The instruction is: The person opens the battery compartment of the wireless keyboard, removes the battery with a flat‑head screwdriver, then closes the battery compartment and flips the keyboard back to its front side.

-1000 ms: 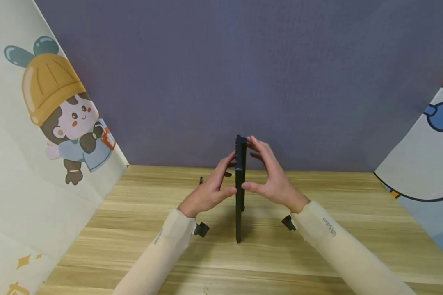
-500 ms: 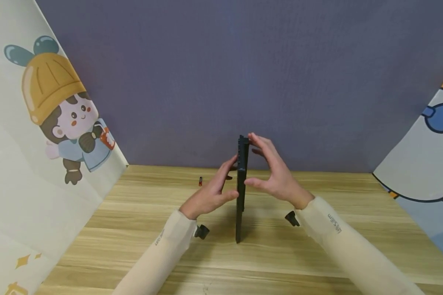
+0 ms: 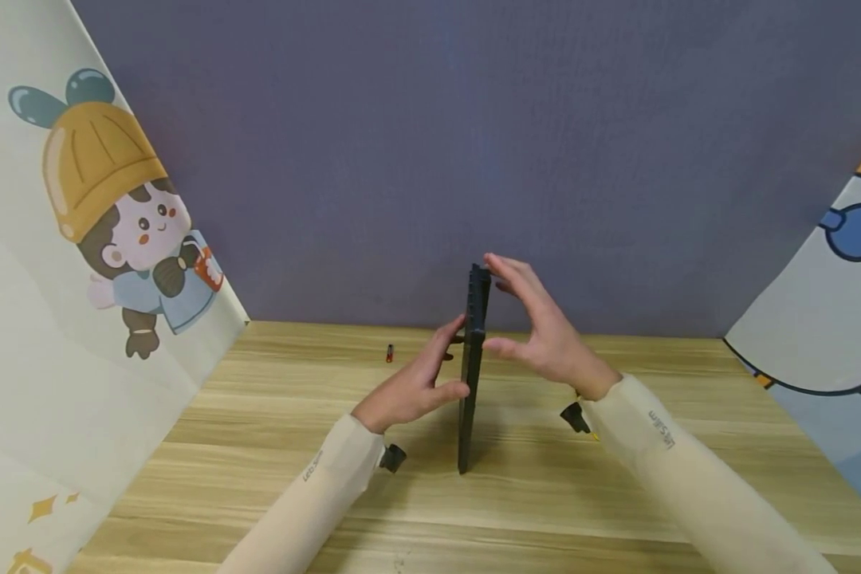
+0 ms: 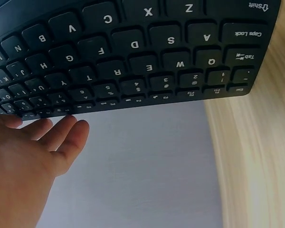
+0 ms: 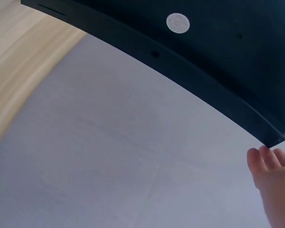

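Note:
A black keyboard [image 3: 471, 367] stands on its short end on the table, leaning slightly right at the top. Its keys [image 4: 135, 64] face my left hand [image 3: 414, 389], whose extended fingers and thumb rest against that side. In the left wrist view the fingertips meet the number-row edge. On the other side is my right hand [image 3: 545, 339], thumb and fingers spread beside the upper part. The right wrist view shows the plain underside [image 5: 213, 61] with a round pale sticker [image 5: 178, 23]; the fingertips are at a corner, contact unclear.
A small red and black battery [image 3: 390, 353] lies on the wooden table [image 3: 273, 430] behind my left hand. A grey-purple partition [image 3: 359, 159] rises at the back. White panels with cartoon prints [image 3: 115, 191] stand at both sides.
The keyboard's top has tipped to the right while its lower end stays put. My right hand has drawn away to the right; my left has followed slightly right and down, uncovering the battery.

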`<state>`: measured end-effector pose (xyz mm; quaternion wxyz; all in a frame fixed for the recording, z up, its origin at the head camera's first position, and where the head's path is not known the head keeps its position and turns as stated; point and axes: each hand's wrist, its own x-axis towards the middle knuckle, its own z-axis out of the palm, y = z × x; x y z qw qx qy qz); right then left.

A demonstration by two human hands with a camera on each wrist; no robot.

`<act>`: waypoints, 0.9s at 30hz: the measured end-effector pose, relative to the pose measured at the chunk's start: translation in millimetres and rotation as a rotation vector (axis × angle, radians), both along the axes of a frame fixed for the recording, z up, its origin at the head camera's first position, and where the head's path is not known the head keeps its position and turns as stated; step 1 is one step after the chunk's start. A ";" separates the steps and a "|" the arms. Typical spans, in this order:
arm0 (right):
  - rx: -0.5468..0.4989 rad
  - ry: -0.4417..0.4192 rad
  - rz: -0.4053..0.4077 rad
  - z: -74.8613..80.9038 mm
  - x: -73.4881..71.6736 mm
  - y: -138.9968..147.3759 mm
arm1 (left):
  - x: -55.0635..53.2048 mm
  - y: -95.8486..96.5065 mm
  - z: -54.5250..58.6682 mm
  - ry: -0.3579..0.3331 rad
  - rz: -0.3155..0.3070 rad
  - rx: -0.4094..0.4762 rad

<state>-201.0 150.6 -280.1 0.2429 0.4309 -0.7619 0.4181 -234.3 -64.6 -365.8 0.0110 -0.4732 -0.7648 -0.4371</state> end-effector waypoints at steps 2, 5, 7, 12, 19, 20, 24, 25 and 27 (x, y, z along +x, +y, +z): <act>0.009 -0.009 -0.022 -4.1 -4.7 5.2 | 0.4 1.6 -2.1 0.002 0.002 -0.008; 0.022 -0.047 -0.053 -7.0 -6.2 12.9 | 2.5 4.2 -4.9 -0.023 -0.001 -0.036; 0.033 -0.074 -0.070 -6.9 -3.6 17.4 | 4.3 6.0 -6.8 -0.042 -0.001 -0.058; 0.061 -0.092 -0.090 1.9 12.5 23.9 | 6.8 11.6 -11.8 -0.064 -0.011 -0.092; 0.094 -0.100 -0.131 17.2 39.8 29.9 | 5.7 20.3 -22.3 -0.045 0.000 -0.147; 0.093 -0.097 -0.135 14.5 38.2 33.8 | 5.6 20.7 -24.2 -0.047 0.004 -0.162; 0.082 -0.087 -0.144 -1.1 26.9 53.8 | 5.7 22.1 -32.1 -0.053 0.001 -0.203; 0.081 -0.090 -0.148 -4.8 24.3 58.9 | 5.7 22.3 -34.0 -0.054 0.000 -0.217; 0.087 -0.099 -0.158 -9.9 21.7 67.0 | 6.0 22.6 -37.7 -0.053 -0.003 -0.238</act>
